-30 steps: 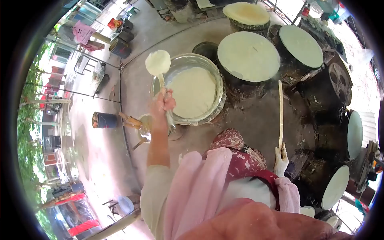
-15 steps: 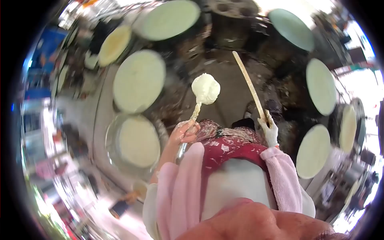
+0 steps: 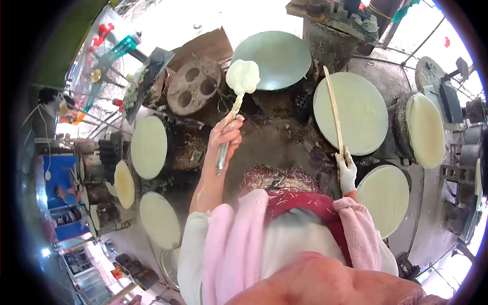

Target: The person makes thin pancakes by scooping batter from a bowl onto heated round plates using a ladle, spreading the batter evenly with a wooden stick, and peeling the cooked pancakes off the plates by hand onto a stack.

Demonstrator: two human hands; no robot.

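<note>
Creamy-white batter covers the head of the one round-headed ladle with a metal handle [image 3: 241, 84] here, held up in front of the body by the bare left hand [image 3: 226, 134]. Fingers are curled closed around the handle, no gap that I can see. Its long axis runs away from the body, head at the far end, leaning a bit to the right.

Just one long, flat, pale wooden stick [image 3: 333, 108] too. The white-gloved right hand [image 3: 347, 173] is wrapped closed around its near end. Long axis also runs away from the body, but the far tip leans left, so the two tools tilt toward each other. The stick crosses over a griddle from this angle; can't tell if it's touching.

Griddle count, as far as I can make out: four pale greenish-cream round griddles [image 3: 363, 109], two yellower round ones [image 3: 428, 131], and one darker blue-green round griddle [image 3: 277, 56] just beyond the ladle. Left of that sits one dusty brown round stove top [image 3: 195, 99] with three dark holes.
</note>
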